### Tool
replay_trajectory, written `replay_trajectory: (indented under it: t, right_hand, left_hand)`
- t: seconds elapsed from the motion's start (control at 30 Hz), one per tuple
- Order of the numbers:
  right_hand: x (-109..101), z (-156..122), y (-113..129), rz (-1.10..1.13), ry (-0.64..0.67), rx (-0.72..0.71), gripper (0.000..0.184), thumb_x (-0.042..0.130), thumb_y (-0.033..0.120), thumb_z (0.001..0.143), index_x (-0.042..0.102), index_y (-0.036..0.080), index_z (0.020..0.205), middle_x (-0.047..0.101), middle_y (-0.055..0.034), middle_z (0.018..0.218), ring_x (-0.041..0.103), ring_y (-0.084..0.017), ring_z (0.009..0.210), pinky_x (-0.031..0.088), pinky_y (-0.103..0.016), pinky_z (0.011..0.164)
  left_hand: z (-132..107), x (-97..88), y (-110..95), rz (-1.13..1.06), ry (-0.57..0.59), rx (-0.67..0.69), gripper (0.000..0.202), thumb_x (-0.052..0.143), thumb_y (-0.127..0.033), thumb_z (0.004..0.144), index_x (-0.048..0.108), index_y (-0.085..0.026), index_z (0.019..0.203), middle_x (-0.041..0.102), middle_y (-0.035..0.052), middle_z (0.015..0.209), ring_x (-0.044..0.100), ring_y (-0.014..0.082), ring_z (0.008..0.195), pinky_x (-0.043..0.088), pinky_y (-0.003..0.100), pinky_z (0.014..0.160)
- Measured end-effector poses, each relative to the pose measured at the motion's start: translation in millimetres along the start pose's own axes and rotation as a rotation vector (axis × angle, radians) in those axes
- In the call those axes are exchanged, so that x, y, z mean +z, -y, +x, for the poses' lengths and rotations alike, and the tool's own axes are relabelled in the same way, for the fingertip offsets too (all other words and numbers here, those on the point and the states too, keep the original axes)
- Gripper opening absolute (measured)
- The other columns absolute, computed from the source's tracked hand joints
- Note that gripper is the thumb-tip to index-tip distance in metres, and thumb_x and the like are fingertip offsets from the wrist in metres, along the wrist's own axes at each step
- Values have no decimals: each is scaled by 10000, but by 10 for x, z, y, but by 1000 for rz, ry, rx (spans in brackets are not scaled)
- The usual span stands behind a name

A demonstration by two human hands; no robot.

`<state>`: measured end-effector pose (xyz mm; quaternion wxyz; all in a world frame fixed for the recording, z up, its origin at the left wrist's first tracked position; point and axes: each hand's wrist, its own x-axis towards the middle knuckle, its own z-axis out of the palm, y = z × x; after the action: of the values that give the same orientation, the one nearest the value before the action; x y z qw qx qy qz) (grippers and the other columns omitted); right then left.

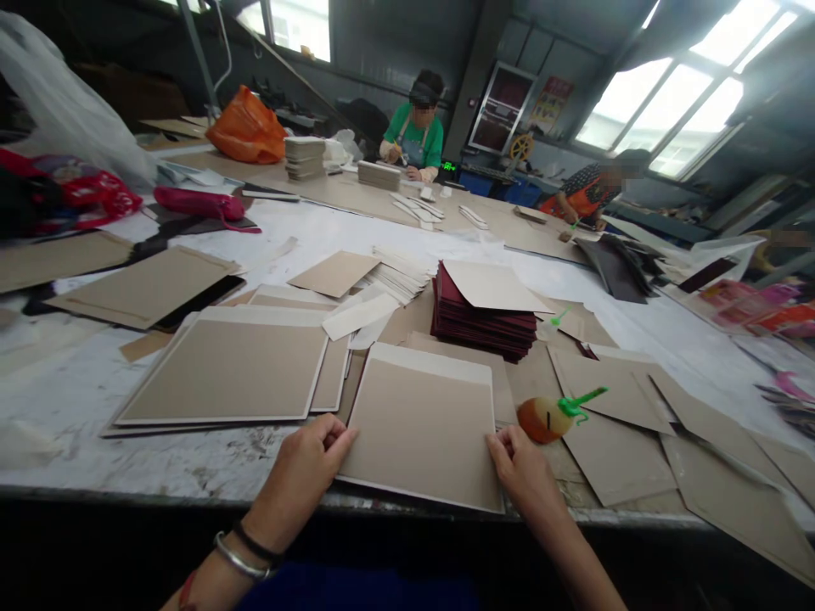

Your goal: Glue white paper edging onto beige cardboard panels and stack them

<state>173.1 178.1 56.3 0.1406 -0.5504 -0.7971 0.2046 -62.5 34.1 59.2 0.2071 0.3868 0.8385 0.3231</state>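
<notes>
A grey-brown cardboard panel [420,428] with pale edges and a whitish strip along its far side lies before me at the table's front edge. My left hand [311,454] pinches its left edge, thumb on top and fingers curled. At the right edge, my right hand [519,458] grips it the same way. Just beyond that hand sits an orange-brown glue bottle [544,420] with a green nozzle. To the left lies a stack of similar panels [229,365]. Behind the held panel stands a pile of dark red sheets [480,327] topped by a pale board [497,284].
White paper strips [362,314] lie behind the panels. Loose cardboard sheets [617,458] overlap on the right, some reaching past the table edge. An orange bag [247,127] and a pink pouch [200,204] rest at the left. Two co-workers [417,131] sit across the table.
</notes>
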Motion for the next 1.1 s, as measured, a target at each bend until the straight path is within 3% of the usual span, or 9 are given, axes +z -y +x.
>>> replay_trajectory:
  t: [0.4,0.67,1.1]
  right_hand:
    - [-81,-19,135,-93,18,68,193,425,227,838,400,220,646,582,-33,648,539,-171,614,328,-251,554]
    - [-62,5,105,-134,68,74,184,432,253,855,420,211,676,567,-47,682,530,-184,661,304,-254,571]
    - [-53,19,117,-212,79,70,172,423,254,864,435,207,698,567,-51,709,538,-189,691,300,-253,567]
  left_hand:
    - [33,89,129,40,-27,8,278,438,-493,684,546,-247,613,586,-19,549,547,162,538,351,253,548]
    - [0,7,-23,86,20,-33,308,408,-501,656,548,-228,636,603,12,606,566,184,605,364,267,598]
    - [-25,23,-1,83,-7,-6,288,415,-476,680,543,-220,644,593,16,614,555,181,610,358,269,601]
